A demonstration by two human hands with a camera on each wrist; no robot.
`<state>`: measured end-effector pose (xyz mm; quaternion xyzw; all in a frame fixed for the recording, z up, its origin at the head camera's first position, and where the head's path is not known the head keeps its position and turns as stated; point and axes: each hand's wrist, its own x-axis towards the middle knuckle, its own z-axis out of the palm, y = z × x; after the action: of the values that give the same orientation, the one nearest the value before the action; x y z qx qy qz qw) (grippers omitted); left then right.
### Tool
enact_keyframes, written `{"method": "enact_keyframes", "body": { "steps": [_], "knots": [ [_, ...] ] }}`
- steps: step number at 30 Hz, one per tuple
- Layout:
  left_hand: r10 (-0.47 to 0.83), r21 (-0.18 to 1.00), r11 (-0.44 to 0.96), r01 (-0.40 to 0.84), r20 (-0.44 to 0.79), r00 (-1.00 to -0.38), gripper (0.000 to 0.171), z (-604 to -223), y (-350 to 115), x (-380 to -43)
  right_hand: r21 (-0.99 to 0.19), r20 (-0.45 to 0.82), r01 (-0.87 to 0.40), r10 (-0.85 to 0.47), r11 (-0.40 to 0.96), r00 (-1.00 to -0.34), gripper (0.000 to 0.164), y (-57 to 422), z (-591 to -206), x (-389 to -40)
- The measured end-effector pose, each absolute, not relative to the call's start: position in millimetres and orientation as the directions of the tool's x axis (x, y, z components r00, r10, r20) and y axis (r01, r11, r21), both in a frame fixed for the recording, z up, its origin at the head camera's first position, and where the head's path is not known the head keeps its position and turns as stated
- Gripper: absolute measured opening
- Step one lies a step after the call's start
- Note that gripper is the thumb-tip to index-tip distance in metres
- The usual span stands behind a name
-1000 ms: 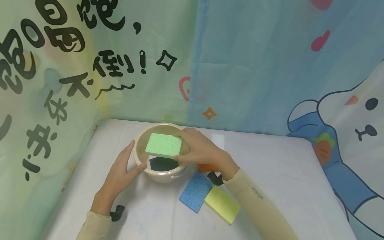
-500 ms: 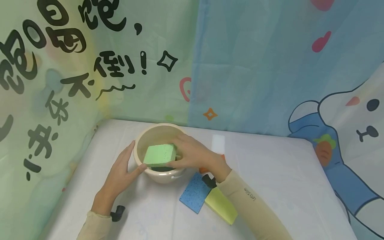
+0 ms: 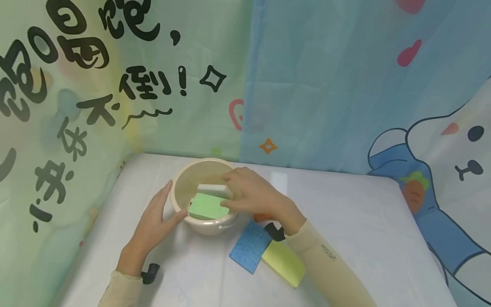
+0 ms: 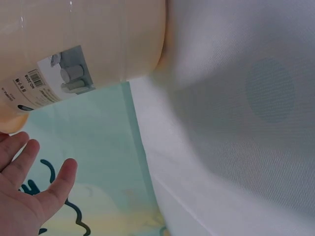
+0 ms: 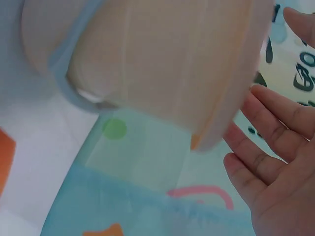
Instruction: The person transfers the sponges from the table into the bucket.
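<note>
A cream plastic bucket (image 3: 209,228) stands on the table between my hands. Inside it a light green sponge (image 3: 207,206) slants near the front wall, and behind that shows a white block (image 3: 215,190). My left hand (image 3: 155,224) rests against the bucket's left side, fingers extended and thumb tip at the rim; the left wrist view shows the bucket's printed label (image 4: 64,76). Over the right rim is my right hand (image 3: 255,194), its thumb overlapping the green sponge's right end in the head view. In the right wrist view its fingers (image 5: 266,162) spread loosely beside the rim, thumb apart.
Right of the bucket lie a blue sponge (image 3: 250,247) and a yellow sponge (image 3: 284,264), touching at their corners. An orange thing (image 3: 262,217) is partly hidden under my right wrist. Printed curtains (image 3: 314,106) hang behind and left of the white table (image 3: 353,221).
The green sponge, held above the bucket by my right hand, has gone down into it. The white block has come into view behind it. My left hand has not moved.
</note>
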<state>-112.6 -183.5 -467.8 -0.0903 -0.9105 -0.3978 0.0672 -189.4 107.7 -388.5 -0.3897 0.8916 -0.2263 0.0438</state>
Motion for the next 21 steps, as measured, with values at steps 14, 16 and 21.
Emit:
{"method": "enact_keyframes", "body": {
  "steps": [14, 16, 21],
  "knots": [
    [0.127, 0.707, 0.667, 0.235, 0.204, -0.971, 0.089, -468, -181, -113, -0.459, 0.138, -0.571, -0.58, 0.681, -0.803, 0.061, 178, -390, -158],
    [0.126, 0.705, 0.668, 0.236, 0.205, -0.971, 0.089, -467, -181, -113, -0.448, 0.14, -0.571, -0.577, 0.688, -0.805, 0.061, 187, -394, -150],
    [0.126, 0.709, 0.665, 0.236, 0.205, -0.971, 0.089, -467, -182, -113, -0.442, 0.15, -0.568, -0.567, 0.694, -0.81, 0.061, 202, -406, -129]
  ]
}}
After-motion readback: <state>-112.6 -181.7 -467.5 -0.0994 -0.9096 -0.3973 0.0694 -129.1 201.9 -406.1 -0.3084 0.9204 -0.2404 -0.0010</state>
